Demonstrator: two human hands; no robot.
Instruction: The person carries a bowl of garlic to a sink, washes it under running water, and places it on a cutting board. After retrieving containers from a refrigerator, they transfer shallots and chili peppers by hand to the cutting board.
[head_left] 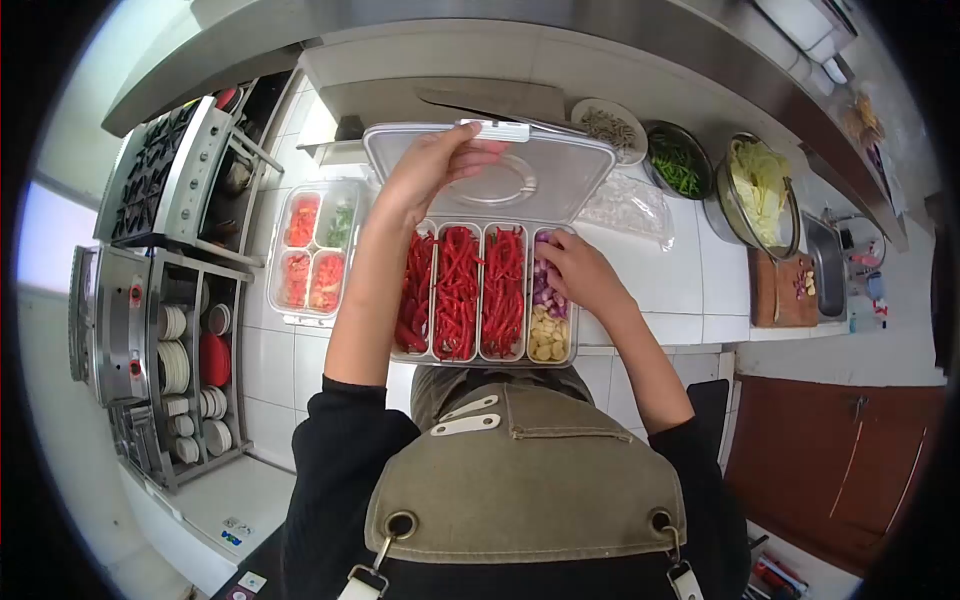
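My left hand is closed on the front edge of a clear plastic lid, by its white latch, keeping it tilted up. Below the lid sits a clear storage box divided into long white-rimmed compartments. Red chillies fill three of these compartments. In the rightmost one are peeled purple shallots, with peeled garlic cloves nearer to me. My right hand reaches in from the right, its fingers curled down on the shallots at the far end; the fingertips are partly hidden.
Left of the box stands a second container with chopped red and green pieces. Behind and right are a plastic bag, a plate of small greyish food, green chillies, a bowl of cabbage and a cutting board.
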